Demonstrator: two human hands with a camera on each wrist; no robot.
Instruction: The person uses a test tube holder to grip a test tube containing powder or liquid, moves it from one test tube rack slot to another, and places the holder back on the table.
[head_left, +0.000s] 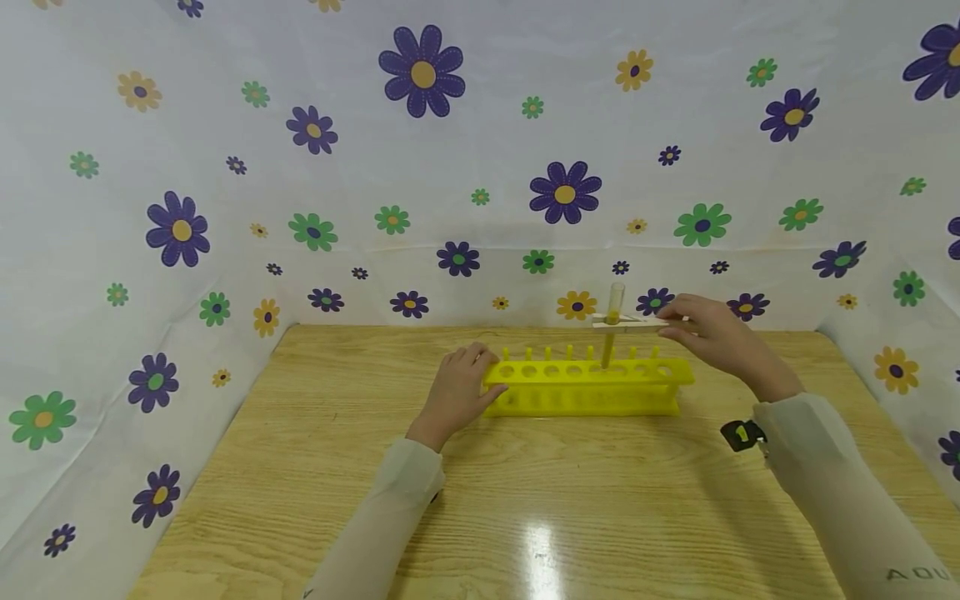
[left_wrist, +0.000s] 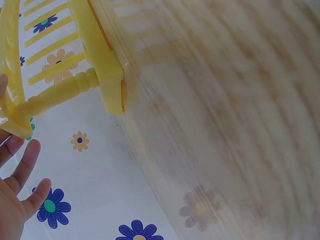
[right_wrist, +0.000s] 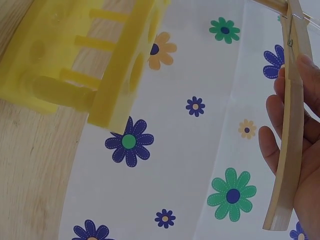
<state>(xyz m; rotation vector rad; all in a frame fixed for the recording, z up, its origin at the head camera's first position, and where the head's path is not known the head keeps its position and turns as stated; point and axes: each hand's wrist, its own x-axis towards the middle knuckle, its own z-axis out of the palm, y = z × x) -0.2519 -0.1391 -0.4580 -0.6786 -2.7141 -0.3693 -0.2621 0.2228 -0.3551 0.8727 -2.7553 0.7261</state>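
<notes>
A yellow test tube rack (head_left: 585,400) stands on the wooden table. At its left end my left hand (head_left: 459,385) holds the top plate, with the thumb in front and the fingers over the upper edge. My right hand (head_left: 708,333) grips a wooden test tube clamp (head_left: 637,322) by its handle, right of and above the rack; the right wrist view shows the clamp's long handle (right_wrist: 289,145) across the fingers. The clamp's jaws are around a glass test tube (head_left: 608,342) with yellowish liquid. The tube stands nearly upright, its lower end at the holes of the rack's top plate; whether it is inside one I cannot tell.
A row of yellow pegs (head_left: 569,353) rises along the rack's back. Behind the table (head_left: 360,483) and at both sides hangs a white cloth (head_left: 480,150) printed with flowers. A dark strap device (head_left: 741,435) sits at the right cuff.
</notes>
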